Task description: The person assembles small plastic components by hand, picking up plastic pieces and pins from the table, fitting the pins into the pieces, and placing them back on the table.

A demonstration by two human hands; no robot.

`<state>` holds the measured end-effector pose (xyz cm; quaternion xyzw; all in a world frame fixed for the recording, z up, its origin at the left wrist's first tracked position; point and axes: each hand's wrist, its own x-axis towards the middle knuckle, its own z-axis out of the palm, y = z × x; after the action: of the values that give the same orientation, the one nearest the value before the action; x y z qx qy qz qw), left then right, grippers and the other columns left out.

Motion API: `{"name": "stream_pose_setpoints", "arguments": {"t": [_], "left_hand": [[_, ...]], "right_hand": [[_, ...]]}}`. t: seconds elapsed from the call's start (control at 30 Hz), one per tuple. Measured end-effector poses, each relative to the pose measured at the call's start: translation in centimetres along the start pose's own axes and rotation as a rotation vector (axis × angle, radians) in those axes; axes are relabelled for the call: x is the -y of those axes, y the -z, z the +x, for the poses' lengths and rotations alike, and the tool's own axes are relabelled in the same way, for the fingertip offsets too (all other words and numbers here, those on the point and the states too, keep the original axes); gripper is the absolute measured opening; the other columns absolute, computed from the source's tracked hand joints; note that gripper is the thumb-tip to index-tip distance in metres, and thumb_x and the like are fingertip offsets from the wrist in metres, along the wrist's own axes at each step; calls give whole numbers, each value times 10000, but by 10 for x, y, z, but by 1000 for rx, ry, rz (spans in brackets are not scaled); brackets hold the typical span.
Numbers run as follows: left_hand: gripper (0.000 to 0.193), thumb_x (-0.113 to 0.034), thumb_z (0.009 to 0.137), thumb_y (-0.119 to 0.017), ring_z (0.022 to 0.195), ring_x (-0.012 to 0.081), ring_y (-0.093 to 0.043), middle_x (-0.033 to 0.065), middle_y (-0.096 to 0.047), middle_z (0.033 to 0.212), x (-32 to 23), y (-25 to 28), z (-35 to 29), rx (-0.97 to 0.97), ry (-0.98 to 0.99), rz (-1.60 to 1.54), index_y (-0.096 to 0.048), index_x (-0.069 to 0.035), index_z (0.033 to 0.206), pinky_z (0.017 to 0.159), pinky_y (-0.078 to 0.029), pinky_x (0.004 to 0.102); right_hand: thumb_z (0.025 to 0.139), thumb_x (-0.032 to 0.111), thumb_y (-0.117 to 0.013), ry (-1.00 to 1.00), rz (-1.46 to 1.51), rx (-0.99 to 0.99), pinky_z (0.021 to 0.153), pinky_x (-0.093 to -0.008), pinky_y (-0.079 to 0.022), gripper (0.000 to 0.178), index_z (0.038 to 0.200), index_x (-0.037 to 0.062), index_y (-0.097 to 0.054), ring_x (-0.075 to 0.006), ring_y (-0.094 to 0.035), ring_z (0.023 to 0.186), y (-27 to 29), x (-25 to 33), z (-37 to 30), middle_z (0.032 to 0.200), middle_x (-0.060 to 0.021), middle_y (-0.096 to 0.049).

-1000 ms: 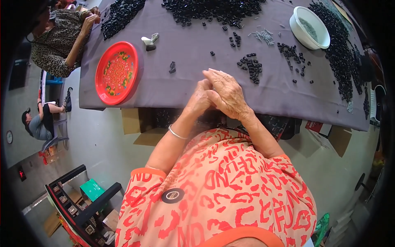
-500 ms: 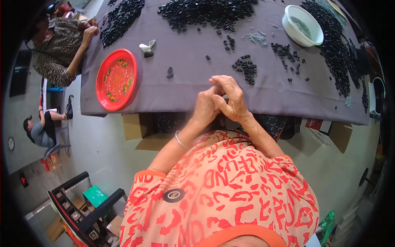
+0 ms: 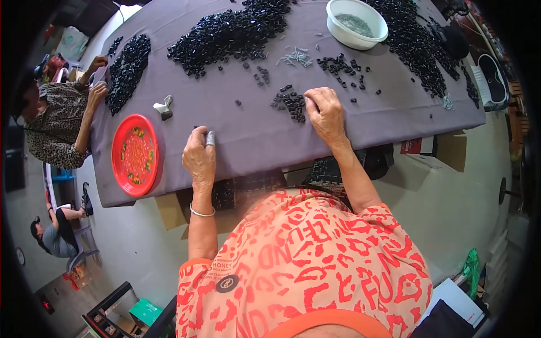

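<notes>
My left hand (image 3: 199,158) rests near the table's front edge, fingers curled, a grey finger cover (image 3: 210,138) on one of them. A dark bit, seemingly a small black plastic piece (image 3: 196,128), shows at its fingertips. To the right, my right hand (image 3: 327,117) is closed in a pinch beside a cluster of small black pieces (image 3: 291,104). Whatever its fingertips hold is too small to make out. Beyond lie a small pile of thin clear-grey pins (image 3: 297,57) and another loose group of black pieces (image 3: 337,66).
A red patterned tray (image 3: 118,156) and a small white-and-black object (image 3: 163,107) lie left. A white bowl (image 3: 338,37) of greyish pins stands far right. Large black heaps (image 3: 231,36) cover the back. Another person (image 3: 59,121) works at the left edge.
My hands were together at the table edge; they have moved apart, the left to the small black pieces on the left, the right to the black cluster. The view has shifted too.
</notes>
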<state>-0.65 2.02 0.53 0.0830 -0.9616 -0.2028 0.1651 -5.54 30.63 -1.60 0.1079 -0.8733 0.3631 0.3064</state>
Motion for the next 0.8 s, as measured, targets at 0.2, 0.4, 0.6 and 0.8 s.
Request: {"name": "stream_pose_setpoints", "arguments": {"t": [0.2,0.4,0.6,0.8], "left_hand": [[163,-91,757,-674,830,266,-547,64,-591,879,-16,-11,-11,-128,-125,61,-648,-107,917,727,-456,382],[226,-53,726,-682,895,280,-537,83,-592,939,-59,-29,-24,-69,-302,-180,-643,-91,946,799,-447,380],[248,-55,702,-690,943,289,-530,80,-588,974,-62,-40,-22,-54,-351,-249,-639,-76,943,848,-435,390],[266,-52,699,-676,1002,297,-516,94,-577,1033,-58,-41,-31,-76,-333,-285,-644,-77,962,885,-423,400]], "right_hand": [[767,108,-653,-21,-179,155,737,-386,-472,154,915,75,-624,-277,-568,848,-17,7,12,893,-94,-576],[769,93,-615,186,-81,211,767,-388,-472,154,920,72,-599,-278,-550,916,-52,34,6,937,-87,-547],[733,73,-613,287,-43,220,796,-393,-436,193,925,85,-618,-260,-539,985,-38,41,3,1048,-71,-574],[722,112,-653,350,35,336,808,-390,-451,201,922,90,-640,-245,-545,990,-29,25,0,1045,-59,-589]]}}
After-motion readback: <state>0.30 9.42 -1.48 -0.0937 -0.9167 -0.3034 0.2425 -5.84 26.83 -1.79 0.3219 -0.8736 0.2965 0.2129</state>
